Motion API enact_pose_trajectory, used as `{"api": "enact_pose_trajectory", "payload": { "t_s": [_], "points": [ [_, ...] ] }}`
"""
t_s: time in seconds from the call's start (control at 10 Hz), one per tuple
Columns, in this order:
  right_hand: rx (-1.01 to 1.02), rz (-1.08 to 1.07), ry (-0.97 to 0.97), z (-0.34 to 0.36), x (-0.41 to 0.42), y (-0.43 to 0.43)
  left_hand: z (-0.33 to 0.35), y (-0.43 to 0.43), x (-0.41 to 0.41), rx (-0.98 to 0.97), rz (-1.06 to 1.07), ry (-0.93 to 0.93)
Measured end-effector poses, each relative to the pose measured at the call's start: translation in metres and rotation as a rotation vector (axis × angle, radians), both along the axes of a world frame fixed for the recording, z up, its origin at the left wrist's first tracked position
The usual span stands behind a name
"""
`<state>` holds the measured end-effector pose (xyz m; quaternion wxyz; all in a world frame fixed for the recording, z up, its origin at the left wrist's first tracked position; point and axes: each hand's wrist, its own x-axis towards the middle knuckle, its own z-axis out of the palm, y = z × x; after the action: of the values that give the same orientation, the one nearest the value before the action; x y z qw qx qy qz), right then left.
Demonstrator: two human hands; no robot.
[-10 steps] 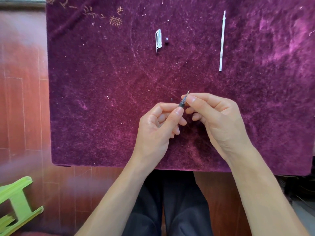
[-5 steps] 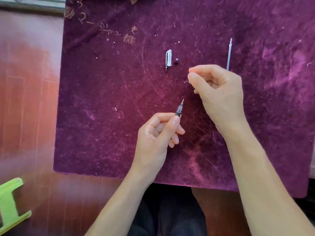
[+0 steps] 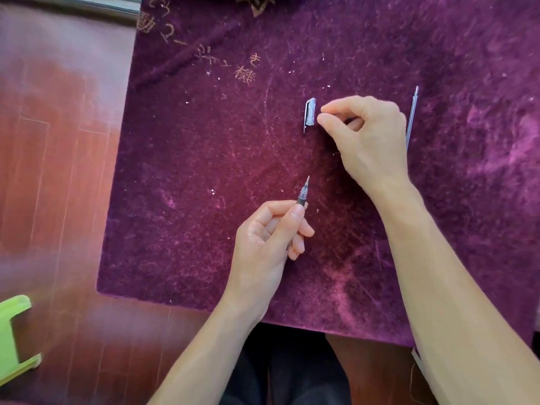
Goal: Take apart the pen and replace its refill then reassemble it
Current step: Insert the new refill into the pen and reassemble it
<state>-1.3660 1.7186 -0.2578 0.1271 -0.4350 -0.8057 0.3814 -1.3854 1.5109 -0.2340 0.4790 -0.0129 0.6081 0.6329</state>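
My left hand grips the pen near the middle of the purple velvet cloth. The pen's metal tip and dark grip stick up out of the fingers, and the rest of the barrel is hidden in the fist. My right hand is farther back, with thumb and forefinger pinched together just right of the clear pen cap, which lies on the cloth. Nothing shows between the fingertips. A thin clear refill lies upright to the right of that hand, its lower part hidden behind it.
The cloth covers a small table, with its near edge over my dark-trousered lap. Reddish wooden floor lies to the left, and a lime-green plastic stool sits at the lower left. Gold embroidery marks the cloth's far part.
My right hand left the pen tip and moved up and left, now pinching beside the cap where a small dark part lay. The left hand kept holding the pen. The camera tilted.
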Motion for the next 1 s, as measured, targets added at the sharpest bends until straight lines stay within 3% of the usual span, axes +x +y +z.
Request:
{"api": "enact_pose_trajectory", "payload": {
  "t_s": [0.1, 0.2, 0.4, 1.0],
  "points": [
    [-0.073, -0.038, 0.053, 0.007, 0.007, -0.002, 0.000, 0.001, -0.002, 0.000, -0.004, 0.002],
    [-0.302, -0.118, 0.260, 0.019, 0.023, -0.013, 0.000, 0.002, -0.003, -0.004, -0.029, 0.011],
    [-0.590, -0.135, 0.353, 0.029, 0.067, -0.044, 0.000, 0.006, 0.002, -0.022, -0.066, 0.035],
    [-0.557, -0.044, 0.308, 0.032, 0.108, -0.054, -0.001, 0.011, 0.023, -0.046, -0.190, 0.087]
  ]
}}
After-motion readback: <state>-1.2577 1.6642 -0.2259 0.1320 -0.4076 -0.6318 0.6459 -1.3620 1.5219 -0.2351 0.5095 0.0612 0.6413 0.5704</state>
